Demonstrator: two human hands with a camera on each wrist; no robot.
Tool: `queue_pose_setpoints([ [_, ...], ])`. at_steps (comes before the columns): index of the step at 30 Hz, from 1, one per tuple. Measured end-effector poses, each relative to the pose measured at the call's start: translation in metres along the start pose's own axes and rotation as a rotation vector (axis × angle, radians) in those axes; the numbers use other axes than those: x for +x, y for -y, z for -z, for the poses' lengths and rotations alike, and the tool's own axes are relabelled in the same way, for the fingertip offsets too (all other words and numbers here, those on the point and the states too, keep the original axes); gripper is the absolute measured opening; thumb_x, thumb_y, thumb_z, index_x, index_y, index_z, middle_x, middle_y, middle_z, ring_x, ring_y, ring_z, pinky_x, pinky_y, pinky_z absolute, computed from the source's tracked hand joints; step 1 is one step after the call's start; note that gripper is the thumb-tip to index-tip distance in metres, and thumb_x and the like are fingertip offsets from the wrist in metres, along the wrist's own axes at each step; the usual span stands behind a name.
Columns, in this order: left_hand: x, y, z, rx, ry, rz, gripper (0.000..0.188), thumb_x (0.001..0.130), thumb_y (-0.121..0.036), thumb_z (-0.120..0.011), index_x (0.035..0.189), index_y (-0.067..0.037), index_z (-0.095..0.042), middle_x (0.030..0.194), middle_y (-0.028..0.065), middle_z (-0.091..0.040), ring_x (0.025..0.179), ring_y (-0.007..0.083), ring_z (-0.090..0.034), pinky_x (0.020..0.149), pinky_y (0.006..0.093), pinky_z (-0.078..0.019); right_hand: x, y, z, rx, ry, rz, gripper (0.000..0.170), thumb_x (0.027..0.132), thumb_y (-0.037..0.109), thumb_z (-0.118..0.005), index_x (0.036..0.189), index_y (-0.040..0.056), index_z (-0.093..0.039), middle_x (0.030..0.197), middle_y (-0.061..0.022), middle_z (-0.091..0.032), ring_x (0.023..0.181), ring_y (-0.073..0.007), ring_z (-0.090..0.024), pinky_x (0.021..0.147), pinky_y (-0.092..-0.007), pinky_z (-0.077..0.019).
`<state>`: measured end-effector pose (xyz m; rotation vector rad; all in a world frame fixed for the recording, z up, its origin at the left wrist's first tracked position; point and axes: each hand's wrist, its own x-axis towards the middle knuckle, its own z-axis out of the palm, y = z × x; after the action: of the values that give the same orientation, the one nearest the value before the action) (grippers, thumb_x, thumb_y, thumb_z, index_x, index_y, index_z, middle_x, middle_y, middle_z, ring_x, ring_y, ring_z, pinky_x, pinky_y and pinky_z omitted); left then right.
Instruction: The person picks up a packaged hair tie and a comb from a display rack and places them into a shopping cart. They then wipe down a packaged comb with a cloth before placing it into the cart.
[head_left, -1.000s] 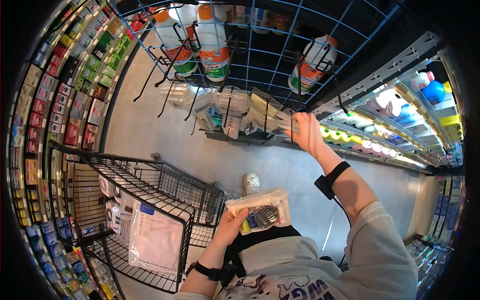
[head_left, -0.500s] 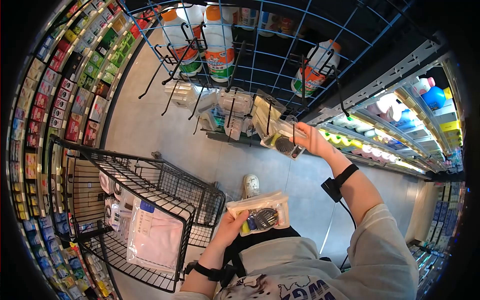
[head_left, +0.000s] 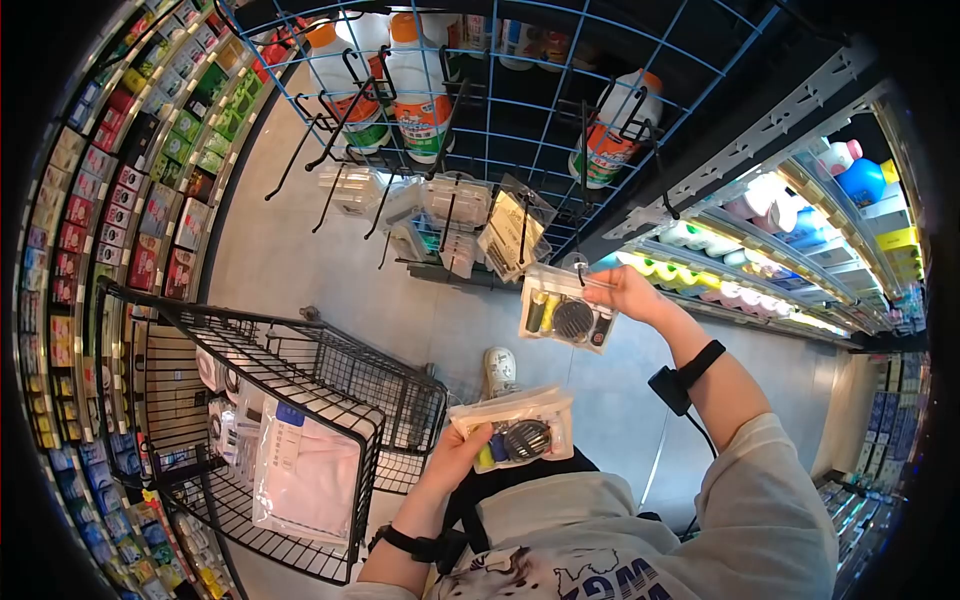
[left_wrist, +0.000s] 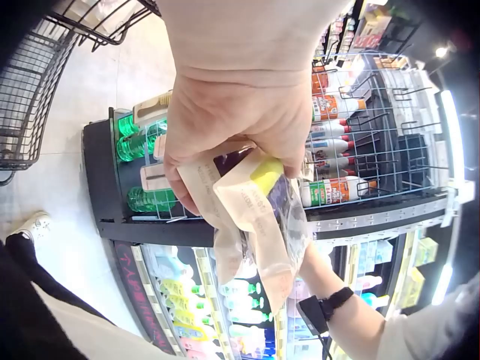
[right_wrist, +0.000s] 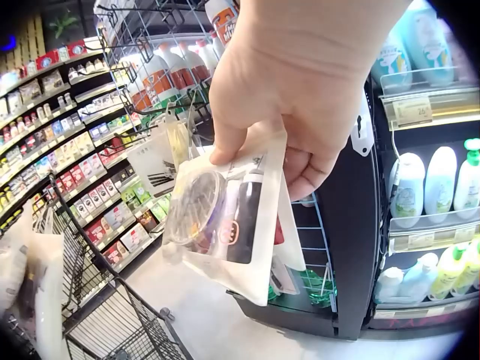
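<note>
My right hand (head_left: 632,292) pinches the top corner of a clear-fronted zip pouch (head_left: 560,312), thumb in front and fingers behind. Inside show a round, dark striped disc and small yellow and dark pieces. The pouch's upper edge overlaps the end of a black display hook in the head view. Low before my body, my left hand (head_left: 462,460) grips similar pouches (head_left: 525,432) by their left end. Two pale pouch edges (left_wrist: 255,225) lie together under the fingers in the left wrist view. Flat packets (head_left: 515,235) hang on the hook beside my right hand.
A blue wire grid (head_left: 520,110) with projecting black hooks stands ahead, white bottles (head_left: 420,110) behind it. To my left is a black wire cart (head_left: 380,440) holding a pink packaged item (head_left: 310,470). Lit shelves of bottles (head_left: 700,240) run along the right.
My right hand has drawn the pouch away from the hanging packets toward my body, and its front now faces me. The left hand keeps its hold nearly unmoved.
</note>
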<state>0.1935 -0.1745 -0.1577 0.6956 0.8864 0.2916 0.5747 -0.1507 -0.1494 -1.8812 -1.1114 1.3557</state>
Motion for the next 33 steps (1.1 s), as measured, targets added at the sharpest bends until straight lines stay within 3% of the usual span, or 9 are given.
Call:
queue_pose_setpoints([
  [10, -0.007, -0.001, 0.001, 0.006, 0.042, 0.002, 0.027, 0.093, -0.018, -0.058, 0.114, 0.0, -0.06, 0.107, 0.0035, -0.064, 0.095, 0.0097, -0.059, 0.083, 0.0252, -0.0473, -0.013, 0.02, 0.013, -0.066, 0.107, -0.075, 0.035, 0.082, 0.026, -0.071, 0.106, 0.0013, -0.069, 0.084, -0.0045, -0.069, 0.077, -0.0093, -0.058, 0.076, -0.0272, -0.0469],
  [17, -0.009, -0.002, 0.003, 0.039, 0.055, -0.007, 0.03, 0.094, -0.019, -0.058, 0.117, -0.001, -0.058, 0.111, 0.0035, -0.063, 0.099, 0.0094, -0.057, 0.086, 0.0251, -0.0458, -0.022, 0.028, 0.011, -0.228, 0.052, -0.044, 0.033, 0.079, 0.027, -0.074, 0.1, 0.0021, -0.071, 0.081, -0.0048, -0.069, 0.074, -0.0086, -0.057, 0.073, -0.0276, -0.0471],
  [22, -0.007, -0.004, 0.005, 0.035, 0.068, -0.004, 0.032, 0.094, -0.019, -0.058, 0.12, -0.001, -0.056, 0.114, 0.0035, -0.062, 0.101, 0.0095, -0.056, 0.089, 0.0251, -0.0442, -0.017, 0.024, 0.019, -0.229, 0.112, -0.091, 0.03, 0.078, 0.028, -0.075, 0.092, 0.0016, -0.073, 0.077, -0.0049, -0.069, 0.072, -0.0079, -0.056, 0.071, -0.0267, -0.0464],
  [26, -0.006, -0.009, 0.004, 0.026, 0.068, -0.017, 0.039, 0.094, -0.019, -0.058, 0.128, -0.001, -0.05, 0.118, 0.0044, -0.06, 0.105, 0.0102, -0.055, 0.092, 0.0251, -0.0428, -0.019, 0.022, 0.012, -0.268, 0.073, -0.076, 0.028, 0.077, 0.027, -0.075, 0.089, 0.0011, -0.072, 0.084, -0.0068, -0.07, 0.074, -0.0103, -0.059, 0.071, -0.0278, -0.0468],
  [28, -0.005, -0.013, 0.002, 0.011, 0.062, -0.034, 0.042, 0.093, -0.018, -0.059, 0.13, -0.001, -0.048, 0.119, 0.0046, -0.059, 0.106, 0.0104, -0.054, 0.093, 0.0253, -0.0424, -0.022, 0.013, 0.004, -0.268, -0.046, 0.241, 0.027, 0.077, 0.025, -0.075, 0.089, 0.0003, -0.072, 0.092, -0.0095, -0.071, 0.079, -0.0141, -0.062, 0.071, -0.0296, -0.0476],
  [29, -0.004, -0.015, 0.001, 0.018, 0.083, -0.042, 0.044, 0.093, -0.018, -0.059, 0.131, -0.001, -0.047, 0.12, 0.0047, -0.058, 0.107, 0.0105, -0.054, 0.093, 0.0254, -0.0421, -0.022, 0.011, 0.005, -0.27, -0.045, 0.242, 0.027, 0.077, 0.025, -0.075, 0.089, 0.0003, -0.072, 0.092, -0.0095, -0.071, 0.079, -0.0141, -0.062, 0.071, -0.0296, -0.0476],
  [31, 0.0, -0.02, 0.0, 0.024, 0.104, -0.053, 0.045, 0.093, -0.018, -0.059, 0.133, -0.001, -0.046, 0.121, 0.0048, -0.058, 0.107, 0.0106, -0.053, 0.094, 0.0255, -0.0419, -0.021, 0.012, 0.006, -0.548, -0.089, 0.512, 0.027, 0.078, 0.024, -0.074, 0.09, 0.0001, -0.071, 0.1, -0.012, -0.07, 0.088, -0.0189, -0.064, 0.074, -0.0313, -0.0486],
  [33, 0.003, -0.026, -0.002, 0.066, 0.172, -0.068, 0.045, 0.093, -0.017, -0.059, 0.132, -0.001, -0.046, 0.121, 0.0043, -0.058, 0.107, 0.0104, -0.053, 0.094, 0.026, -0.0418, -0.022, 0.015, 0.006, -0.585, -0.096, 0.511, 0.027, 0.079, 0.024, -0.073, 0.091, -0.0002, -0.071, 0.097, -0.0118, -0.07, 0.086, -0.018, -0.064, 0.074, -0.031, -0.0486],
])
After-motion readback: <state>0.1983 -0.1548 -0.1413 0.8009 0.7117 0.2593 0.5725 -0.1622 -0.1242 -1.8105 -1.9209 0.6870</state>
